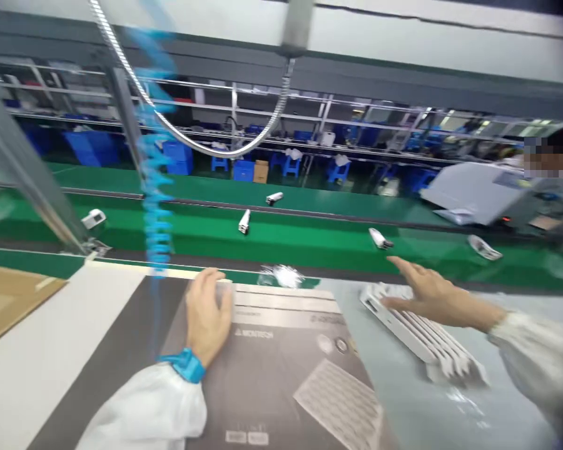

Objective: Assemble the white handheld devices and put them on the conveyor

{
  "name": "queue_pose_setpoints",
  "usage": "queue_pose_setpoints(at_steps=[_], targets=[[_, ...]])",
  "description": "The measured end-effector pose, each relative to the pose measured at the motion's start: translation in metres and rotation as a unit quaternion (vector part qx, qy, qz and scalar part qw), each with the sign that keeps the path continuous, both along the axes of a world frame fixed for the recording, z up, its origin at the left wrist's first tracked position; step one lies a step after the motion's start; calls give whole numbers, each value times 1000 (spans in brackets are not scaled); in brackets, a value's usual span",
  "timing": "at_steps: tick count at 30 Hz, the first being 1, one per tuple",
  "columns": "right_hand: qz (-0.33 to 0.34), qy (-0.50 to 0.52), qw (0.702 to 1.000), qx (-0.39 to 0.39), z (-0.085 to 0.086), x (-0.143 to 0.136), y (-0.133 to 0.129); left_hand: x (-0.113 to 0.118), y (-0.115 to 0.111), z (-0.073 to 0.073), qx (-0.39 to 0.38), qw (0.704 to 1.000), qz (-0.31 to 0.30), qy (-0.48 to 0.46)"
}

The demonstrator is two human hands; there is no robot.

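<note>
A large grey-brown printed box with a keyboard picture lies on the table at the lower middle. My left hand, with a blue wrist strap, rests at the box's upper left, its fingers bent over something small and translucent that is hard to make out. To the right, my right hand hovers with thumb and fingers apart over a row of white slotted parts. Nothing shows in its grip. Some clear crumpled plastic lies just beyond the box.
Beyond the table runs a green conveyor carrying several white parts. A blue coiled hose and a metal flexible tube hang in front. Cardboard lies at left, near a metal post. A person's head is partly visible far right.
</note>
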State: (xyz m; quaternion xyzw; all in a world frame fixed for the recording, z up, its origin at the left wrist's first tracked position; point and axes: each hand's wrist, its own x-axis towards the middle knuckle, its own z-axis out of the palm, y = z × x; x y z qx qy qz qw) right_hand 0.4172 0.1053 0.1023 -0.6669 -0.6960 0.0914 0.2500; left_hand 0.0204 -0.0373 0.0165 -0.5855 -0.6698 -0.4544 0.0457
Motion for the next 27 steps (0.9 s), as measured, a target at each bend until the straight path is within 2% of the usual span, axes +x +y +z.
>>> queue_pose_setpoints(at_steps=[2,4,5,7,10,12,13,15,17,20,23,25,26,27], targets=[[95,-54,992,-71,13,-39,35,2,3,-3,-10,1000,8,-15],[166,-56,977,-123,19,-101,65,4,3,-3,-14,999,14,-35],[205,-48,969,-125,18,-139,76,4,3,-4,-14,999,18,-46],[240,-32,964,-113,6,-218,92,2,3,-4,-15,998,24,-61],[235,-12,968,-88,-27,-319,103,-4,4,-5,-33,997,30,-68],[219,8,973,-74,-48,-364,105,-7,6,-5,-45,996,34,-75],[211,19,975,-70,-55,-377,104,-8,6,-4,-49,995,37,-80],[207,48,974,-72,-60,-386,102,-10,7,-3,-50,994,42,-88],[227,88,966,-86,-54,-376,94,-11,7,0,-43,993,46,-97],[283,146,939,-126,-31,-334,68,-13,5,10,-22,993,53,-100],[363,248,871,-218,-12,-282,26,-13,0,23,5,996,47,-77],[397,331,812,-273,-9,-252,-5,-9,-5,31,-12,997,-17,-78],[402,360,792,-285,-11,-239,-20,-6,-7,33,-45,992,-72,-94],[399,375,789,-280,-15,-229,-33,-2,-10,35,-89,980,-131,-119]])
